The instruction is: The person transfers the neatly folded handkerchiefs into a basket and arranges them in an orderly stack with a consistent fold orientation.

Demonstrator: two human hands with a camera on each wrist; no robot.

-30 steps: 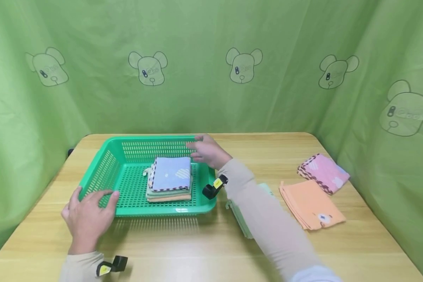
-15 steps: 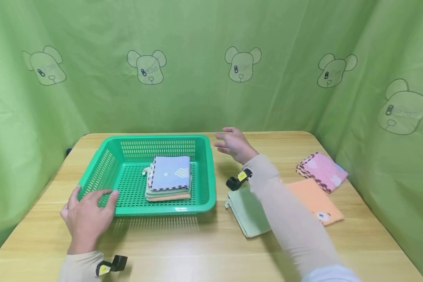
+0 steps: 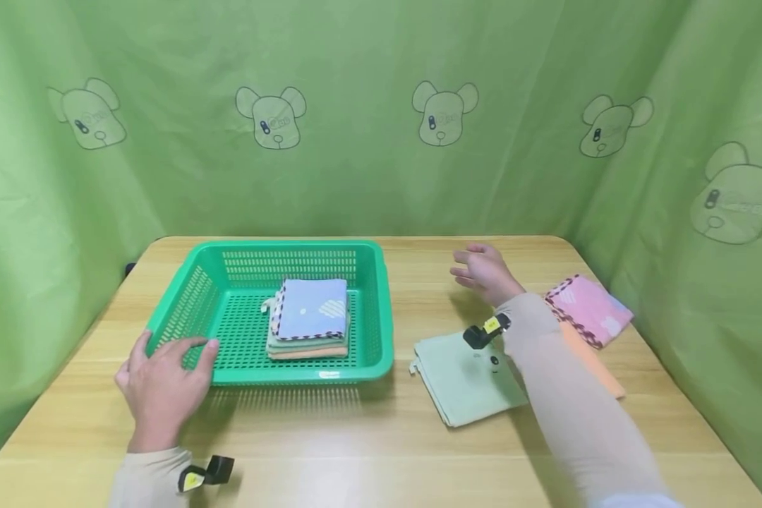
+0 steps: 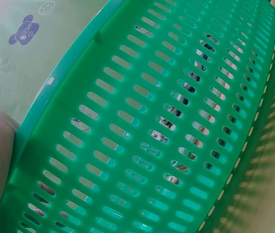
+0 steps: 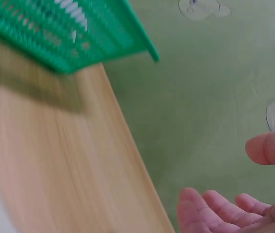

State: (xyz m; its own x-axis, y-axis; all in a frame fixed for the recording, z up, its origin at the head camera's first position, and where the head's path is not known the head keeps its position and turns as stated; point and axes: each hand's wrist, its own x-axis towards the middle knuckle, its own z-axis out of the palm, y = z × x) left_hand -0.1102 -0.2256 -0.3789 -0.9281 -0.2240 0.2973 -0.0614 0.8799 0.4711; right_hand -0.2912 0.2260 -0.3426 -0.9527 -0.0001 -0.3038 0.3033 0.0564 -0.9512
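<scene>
Lengthwise, the green plastic basket [image 3: 292, 376] runs left-to-right; left hand [image 3: 164, 384] grips its near-left corner, right hand [image 3: 485, 274] hovers empty.

Green basket [image 3: 386, 310]: near left corner hidden behind the left hand [image 3: 165, 384]; in the left wrist view cut off at top and bottom, contents behind the slots unidentifiable; in the right wrist view blurred, cropped at top and left. Lower cloths [image 3: 307, 353]: all but edges hidden under the blue cloth [image 3: 311, 310]. Mint cloth [image 3: 460, 384]: right side partly hidden by the right sleeve [image 3: 571, 395]. Orange cloth [image 3: 590, 358]: left part behind same sleeve. Right hand [image 3: 485, 274]: cropped in its wrist view. Rightmost curtain print [image 3: 739, 201]: cut by head view's edge.
</scene>
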